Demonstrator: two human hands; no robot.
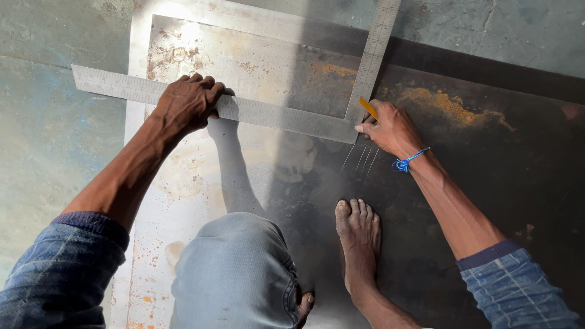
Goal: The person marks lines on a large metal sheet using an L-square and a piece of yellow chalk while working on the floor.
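Your left hand (186, 103) presses the grey L-shaped steel square (256, 113) flat on the rusty metal sheet (256, 67) while your right hand (390, 129) pinches a yellow marker (368, 108) at its corner, several short lines scribed, longer ones unmarked.

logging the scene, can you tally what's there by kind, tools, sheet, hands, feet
steel square: 1
yellow marker: 1
rusty metal sheet: 1
hands: 2, left hand, right hand
bare foot: 1
blue wrist string: 1
total: 7
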